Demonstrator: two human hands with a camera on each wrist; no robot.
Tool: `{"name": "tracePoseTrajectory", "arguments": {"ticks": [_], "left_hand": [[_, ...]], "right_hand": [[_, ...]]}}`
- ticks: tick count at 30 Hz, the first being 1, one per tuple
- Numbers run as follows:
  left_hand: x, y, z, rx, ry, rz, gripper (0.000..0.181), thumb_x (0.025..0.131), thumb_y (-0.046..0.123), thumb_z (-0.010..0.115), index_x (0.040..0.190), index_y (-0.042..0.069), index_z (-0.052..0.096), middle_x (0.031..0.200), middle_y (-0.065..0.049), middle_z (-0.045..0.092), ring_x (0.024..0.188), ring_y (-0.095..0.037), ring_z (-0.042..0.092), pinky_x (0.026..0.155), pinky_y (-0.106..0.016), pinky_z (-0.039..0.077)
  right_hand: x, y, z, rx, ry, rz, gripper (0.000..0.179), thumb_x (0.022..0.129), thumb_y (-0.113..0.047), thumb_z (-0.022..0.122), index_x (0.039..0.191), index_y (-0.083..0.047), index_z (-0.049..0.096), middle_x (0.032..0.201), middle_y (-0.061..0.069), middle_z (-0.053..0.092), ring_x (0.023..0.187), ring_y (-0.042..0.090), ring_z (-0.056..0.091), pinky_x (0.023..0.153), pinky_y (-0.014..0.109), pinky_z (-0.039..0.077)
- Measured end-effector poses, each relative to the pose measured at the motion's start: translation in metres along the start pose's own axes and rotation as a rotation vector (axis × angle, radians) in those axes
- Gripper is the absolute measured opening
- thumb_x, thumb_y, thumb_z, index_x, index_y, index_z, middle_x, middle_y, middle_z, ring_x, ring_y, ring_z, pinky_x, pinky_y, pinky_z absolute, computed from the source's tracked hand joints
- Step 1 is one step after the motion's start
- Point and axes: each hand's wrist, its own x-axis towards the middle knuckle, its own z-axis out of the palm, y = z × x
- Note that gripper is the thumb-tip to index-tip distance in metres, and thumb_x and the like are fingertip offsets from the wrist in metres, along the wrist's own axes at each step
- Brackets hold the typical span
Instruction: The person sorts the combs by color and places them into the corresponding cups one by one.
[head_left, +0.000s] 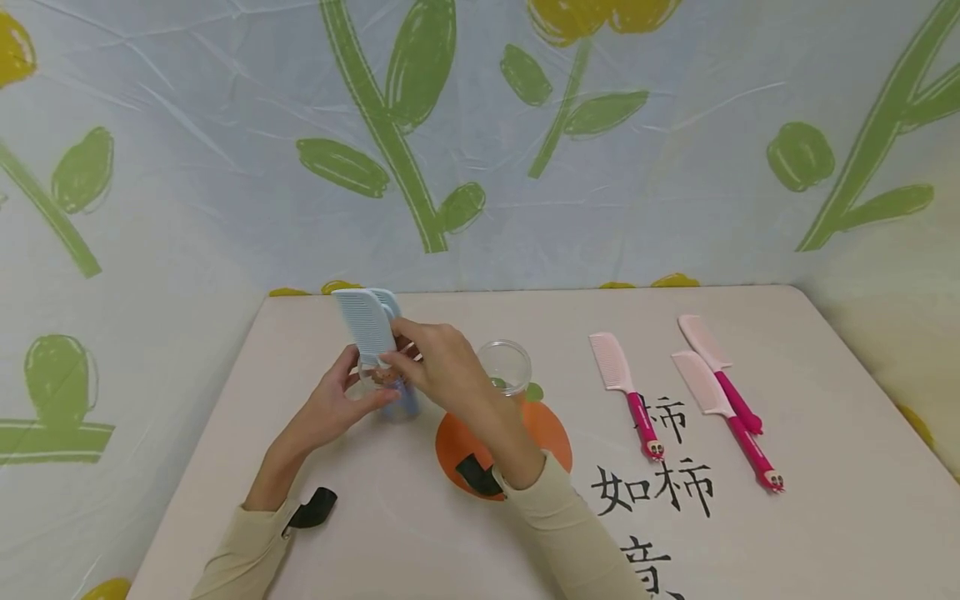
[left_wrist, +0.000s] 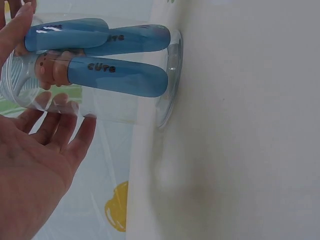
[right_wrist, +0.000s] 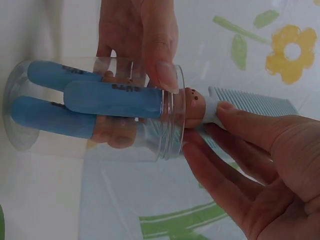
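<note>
My left hand (head_left: 327,410) grips a clear plastic jar (right_wrist: 166,142) near its mouth; the jar stands upright on the table. Inside it are several light blue combs, handles down, their blue handles (left_wrist: 117,75) marked "CUTE" and decorated with brown figures. Above the mouth, my right hand (head_left: 450,371) pinches one light blue comb (head_left: 365,323) at its neck between thumb and fingers. That comb's handle (right_wrist: 115,99) is partly inside the jar, higher than the others. The comb teeth stick out above the rim.
A clear round lid (head_left: 528,367) lies behind my right forearm, beside an orange persimmon print (head_left: 551,433). To the right lie pink combs with magenta handles: one (head_left: 612,362) alone and two (head_left: 701,379) side by side. Flowered fabric (head_left: 525,225) hangs behind the table (head_left: 390,525).
</note>
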Motion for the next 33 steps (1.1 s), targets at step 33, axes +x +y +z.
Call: {"name": "tracePoseTrajectory", "arguments": {"ticks": [33], "left_hand": [[0.0001,-0.0028,0.0002,-0.022,-0.008,0.009,0.083,0.095,0.016,0.076,0.160,0.018,0.026,0.157,-0.005,0.036,0.143,-0.028,0.037,0.114,-0.064,0.035]], "right_hand": [[-0.0011,-0.0004,0.0040,-0.085,-0.018,0.049,0.023,0.095,-0.014,0.075,0.112,-0.001,0.071,0.100,0.009,0.074,0.082,0.016,0.067,0.073,0.021,0.055]]}}
